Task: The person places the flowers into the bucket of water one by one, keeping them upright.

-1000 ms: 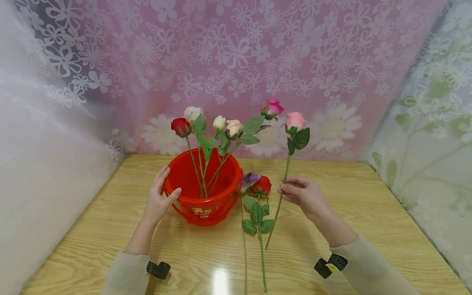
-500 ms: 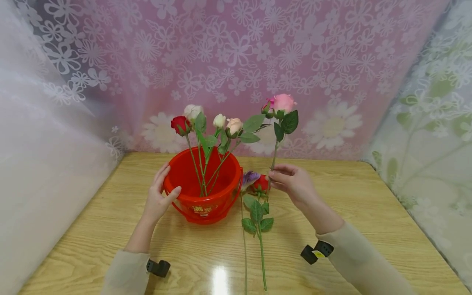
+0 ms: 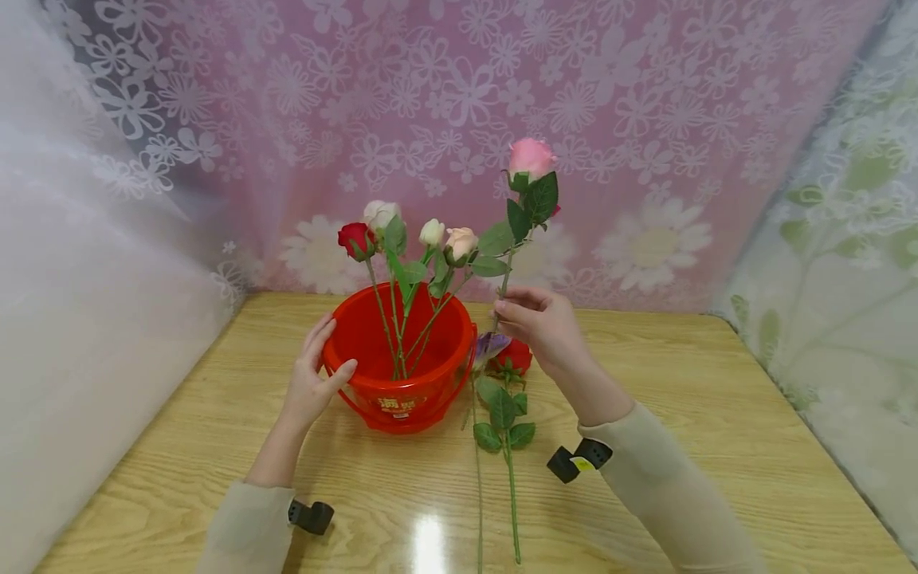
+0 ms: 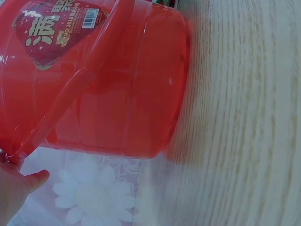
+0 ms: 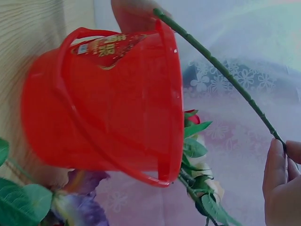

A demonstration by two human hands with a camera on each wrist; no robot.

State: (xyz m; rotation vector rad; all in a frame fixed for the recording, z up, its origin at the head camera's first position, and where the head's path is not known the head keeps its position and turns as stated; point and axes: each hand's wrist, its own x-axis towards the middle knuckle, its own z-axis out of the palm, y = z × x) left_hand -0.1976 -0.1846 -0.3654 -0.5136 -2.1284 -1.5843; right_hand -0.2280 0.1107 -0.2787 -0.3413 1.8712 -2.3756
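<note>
My right hand [image 3: 538, 323] pinches the stem of a pink rose [image 3: 531, 159] between thumb and fingers, holding it up right of the red bucket [image 3: 398, 406]. In the right wrist view, the lower stem [image 5: 225, 73] slants past the bucket's rim, and the bloom is out of sight. Fingers of my left hand [image 3: 311, 379] lie against the bucket's left rim, thumb spread apart. In the left wrist view, that thumb [image 4: 36, 180] stands clear of the bucket wall. Inside the bucket lean a red rose [image 3: 355, 241], a white rose [image 3: 380, 215], a peach rose [image 3: 460, 243] and others.
On the wooden table [image 3: 645, 383], right of the bucket, lie a red rose with a leafy stem [image 3: 512, 494] and a purple flower [image 3: 491, 346]. The bucket's handle [image 3: 469, 368] hangs down its side. A pink flowered curtain [image 3: 459, 96] stands behind.
My right hand has moved left and away from me toward the bucket, raising the pink rose. My left hand stays at the bucket's rim.
</note>
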